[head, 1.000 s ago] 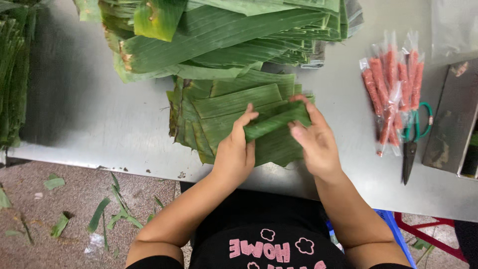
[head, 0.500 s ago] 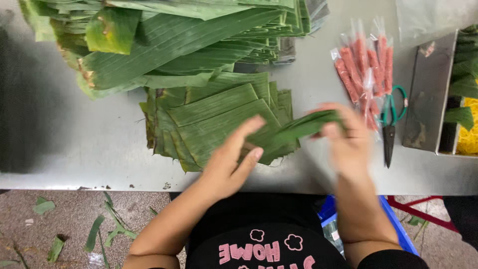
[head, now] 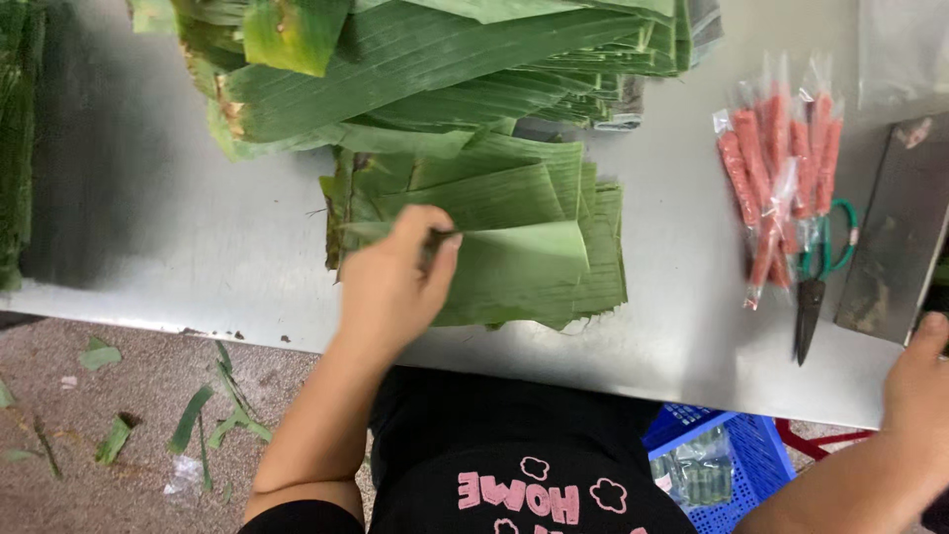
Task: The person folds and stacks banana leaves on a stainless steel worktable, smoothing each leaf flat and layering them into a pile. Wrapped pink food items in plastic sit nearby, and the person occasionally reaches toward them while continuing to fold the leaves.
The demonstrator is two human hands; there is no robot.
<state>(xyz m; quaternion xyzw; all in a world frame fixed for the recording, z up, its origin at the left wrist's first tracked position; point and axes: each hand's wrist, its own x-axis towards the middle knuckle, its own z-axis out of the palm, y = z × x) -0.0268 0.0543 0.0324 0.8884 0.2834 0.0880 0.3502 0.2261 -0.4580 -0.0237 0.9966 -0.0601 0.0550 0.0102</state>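
Note:
A stack of cut banana leaf pieces (head: 554, 198) lies on the steel table (head: 178, 247) in front of me. My left hand (head: 393, 289) pinches the near left edge of the top leaf piece (head: 524, 267) between thumb and fingers and lifts it slightly. My right hand (head: 917, 388) is far to the right at the table's front edge, beside a dark metal tray (head: 895, 247). It is partly cut off by the frame, so what it holds is hidden.
A big pile of long banana leaves (head: 445, 69) fills the back of the table. Bagged red sausages (head: 781, 168) and green-handled scissors (head: 816, 282) lie to the right. A blue crate (head: 727, 465) sits under the table. Leaf scraps (head: 198, 415) litter the floor.
Both hands were rolling a folded leaf bundle. My right hand carried it off to the right and out of sight, while my left hand went back to the stack and took the top leaf.

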